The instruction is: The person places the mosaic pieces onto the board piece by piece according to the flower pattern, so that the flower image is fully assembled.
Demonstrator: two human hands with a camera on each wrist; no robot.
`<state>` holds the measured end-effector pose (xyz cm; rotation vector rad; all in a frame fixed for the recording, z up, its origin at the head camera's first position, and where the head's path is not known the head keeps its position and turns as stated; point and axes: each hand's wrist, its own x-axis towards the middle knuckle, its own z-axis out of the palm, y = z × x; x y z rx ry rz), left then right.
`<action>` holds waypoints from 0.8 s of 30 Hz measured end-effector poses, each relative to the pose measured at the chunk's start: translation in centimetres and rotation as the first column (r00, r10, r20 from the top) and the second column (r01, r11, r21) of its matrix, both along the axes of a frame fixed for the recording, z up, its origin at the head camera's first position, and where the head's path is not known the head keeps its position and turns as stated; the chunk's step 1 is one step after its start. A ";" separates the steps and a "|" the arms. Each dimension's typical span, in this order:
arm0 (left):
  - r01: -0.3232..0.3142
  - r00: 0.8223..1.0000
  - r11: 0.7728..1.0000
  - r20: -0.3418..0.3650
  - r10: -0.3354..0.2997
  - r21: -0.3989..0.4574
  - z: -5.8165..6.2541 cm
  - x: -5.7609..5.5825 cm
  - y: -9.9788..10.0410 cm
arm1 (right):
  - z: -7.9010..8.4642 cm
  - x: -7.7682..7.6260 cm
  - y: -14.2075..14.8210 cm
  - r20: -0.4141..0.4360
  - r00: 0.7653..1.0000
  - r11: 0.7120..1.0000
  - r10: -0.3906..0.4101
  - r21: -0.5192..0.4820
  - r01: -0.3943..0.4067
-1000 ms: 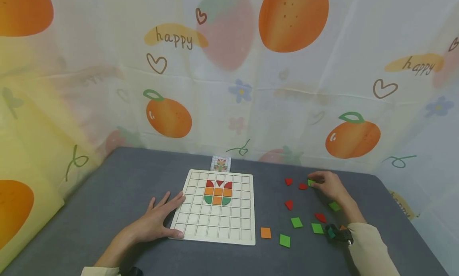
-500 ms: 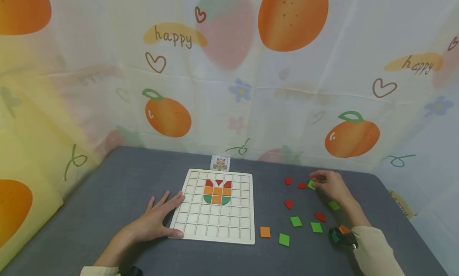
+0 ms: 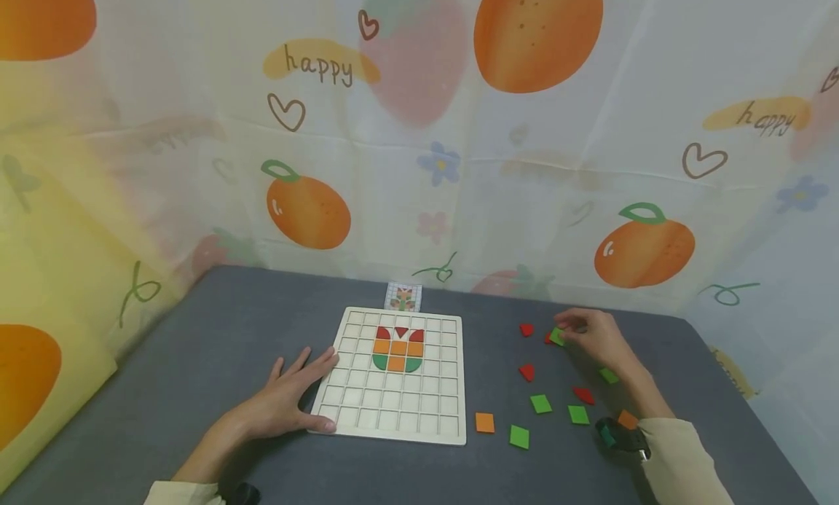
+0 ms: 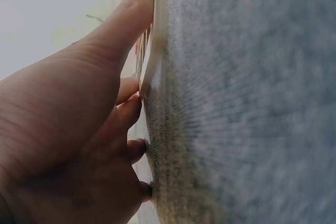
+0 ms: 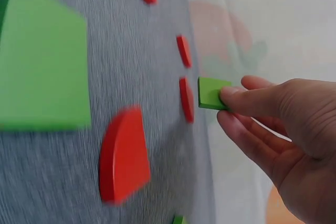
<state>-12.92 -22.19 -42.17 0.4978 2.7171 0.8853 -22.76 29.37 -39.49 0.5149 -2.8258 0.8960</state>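
My right hand [image 3: 595, 337] pinches a green square tile [image 5: 211, 93] between thumb and fingers, lifted off the table in the right wrist view. Behind it lies a red curved-edge tile [image 5: 187, 99]. My left hand [image 3: 283, 401] rests with spread fingers along the left edge of a white grid board [image 3: 419, 410], thumb at its near corner. In the left wrist view the thumb [image 4: 137, 6] lies against the board's rim. On the board, red pieces sit in the top row, orange squares [image 3: 397, 348] below them, and green rounded pieces [image 3: 414, 364] at the lower sides.
Right of the board lie loose tiles: several green squares [image 3: 519, 437], red pieces [image 3: 527, 372] and two orange squares [image 3: 484, 423]. A small pattern card [image 3: 403, 297] lies behind the board. A printed curtain [image 3: 393, 199] hangs at the table's back edge.
My right hand has picked the green square tile up from the table and moved it slightly left, over a red piece. My left hand stays at the board.
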 end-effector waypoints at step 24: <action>-0.015 1.000 1.000 0.010 0.015 -0.014 0.2 0.1 0.3 | -0.1 0.1 -8.3 0.065 0.979 0.981 0.193 -0.034 -0.191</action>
